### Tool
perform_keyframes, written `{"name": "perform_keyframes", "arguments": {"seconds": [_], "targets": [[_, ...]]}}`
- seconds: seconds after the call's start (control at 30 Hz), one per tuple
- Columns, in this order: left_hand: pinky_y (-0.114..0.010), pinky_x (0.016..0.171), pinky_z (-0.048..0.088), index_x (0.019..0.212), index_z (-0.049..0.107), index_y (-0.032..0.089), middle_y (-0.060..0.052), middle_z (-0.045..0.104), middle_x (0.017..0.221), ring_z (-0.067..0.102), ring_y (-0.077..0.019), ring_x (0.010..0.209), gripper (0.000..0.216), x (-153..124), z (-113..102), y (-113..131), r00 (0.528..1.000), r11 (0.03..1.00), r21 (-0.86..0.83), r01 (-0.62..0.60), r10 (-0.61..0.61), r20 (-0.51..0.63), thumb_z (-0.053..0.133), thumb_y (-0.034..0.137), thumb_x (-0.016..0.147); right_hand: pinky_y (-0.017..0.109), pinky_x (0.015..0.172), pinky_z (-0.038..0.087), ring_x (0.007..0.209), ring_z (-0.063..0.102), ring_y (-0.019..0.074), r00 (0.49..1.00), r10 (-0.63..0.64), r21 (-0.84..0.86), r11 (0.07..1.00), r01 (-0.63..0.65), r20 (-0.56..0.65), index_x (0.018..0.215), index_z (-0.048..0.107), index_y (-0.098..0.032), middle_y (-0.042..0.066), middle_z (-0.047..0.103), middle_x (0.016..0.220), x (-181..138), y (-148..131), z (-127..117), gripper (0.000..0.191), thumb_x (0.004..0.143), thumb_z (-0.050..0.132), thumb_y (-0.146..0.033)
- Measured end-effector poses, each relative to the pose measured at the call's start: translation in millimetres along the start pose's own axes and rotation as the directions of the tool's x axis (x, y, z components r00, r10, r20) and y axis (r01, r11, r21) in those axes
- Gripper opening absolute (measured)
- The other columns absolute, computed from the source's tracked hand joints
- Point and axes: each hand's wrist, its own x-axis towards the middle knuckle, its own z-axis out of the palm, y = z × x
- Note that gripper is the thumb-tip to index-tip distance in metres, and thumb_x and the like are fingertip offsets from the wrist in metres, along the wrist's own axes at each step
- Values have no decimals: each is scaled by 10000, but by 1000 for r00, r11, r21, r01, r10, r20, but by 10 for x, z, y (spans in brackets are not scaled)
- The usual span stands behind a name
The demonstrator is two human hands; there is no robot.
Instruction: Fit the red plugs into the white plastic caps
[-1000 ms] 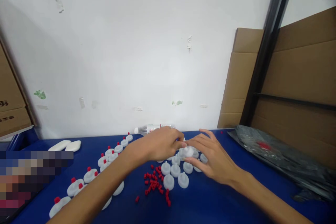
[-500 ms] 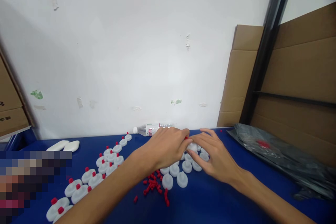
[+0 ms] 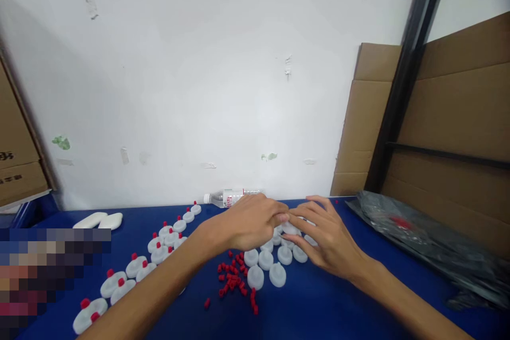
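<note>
My right hand point(image 3: 324, 235) grips a white translucent disc-shaped piece point(image 3: 290, 228) between thumb and fingers, above a cluster of similar pieces. My left hand point(image 3: 253, 221) meets it from the left, thumb and forefinger pinched at the top of that piece. Whatever the pinch encloses is now covered by the fingers; red showed there a moment ago. Below the hands lie loose uncapped white pieces point(image 3: 278, 274), several of them. Left of these is a scattered pile of small red caps point(image 3: 232, 278).
Rows of white pieces with red caps point(image 3: 135, 265) extend along the left of the blue table point(image 3: 311, 311). A clear plastic bottle point(image 3: 227, 198) lies by the wall. Two white objects point(image 3: 110, 221) sit at left, a grey plastic bag point(image 3: 402, 239) at right, before cardboard point(image 3: 454, 117).
The red bit between my left thumb and forefinger has gone out of sight behind the fingers. Both hands stay together at nearly the same place, and the view has shifted slightly.
</note>
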Motion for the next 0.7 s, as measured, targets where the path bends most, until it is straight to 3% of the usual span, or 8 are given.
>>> {"name": "perform_keyframes", "arguments": {"seconds": [0.2,0.33,0.53,0.7], "targets": [[-264,605,367,708,423,208,38,509,650,481,-126,602,378,32,-9,-108,1000,998,-67,18,-17,13,330,322,1056,486,981,407,875,637,230,997,-19,-189,982,5,-73,1168,648,-168,70,752,1013,66,-38,-27,188,989,650,-225],[-251,592,396,749,487,210,30,563,674,521,-131,606,380,48,35,-80,999,999,-8,52,-52,-5,301,316,1063,486,996,391,880,632,224,997,-8,-265,964,-11,-71,1168,649,-183,67,753,1049,59,-6,-22,174,995,630,-197],[-366,622,423,973,625,163,-101,674,819,643,-273,671,238,57,183,136,986,949,280,144,-114,-121,393,205,1003,491,1020,390,931,643,245,999,34,-120,992,-33,8,1157,644,-143,89,739,1041,-8,22,48,191,1015,600,-263],[-334,589,388,1009,625,178,-85,679,901,648,-260,686,173,38,131,157,991,938,334,94,-58,-117,463,236,993,490,1039,379,952,644,240,997,74,-24,997,-74,19,1183,640,-140,88,732,1052,-27,16,54,222,1016,603,-281]]}}
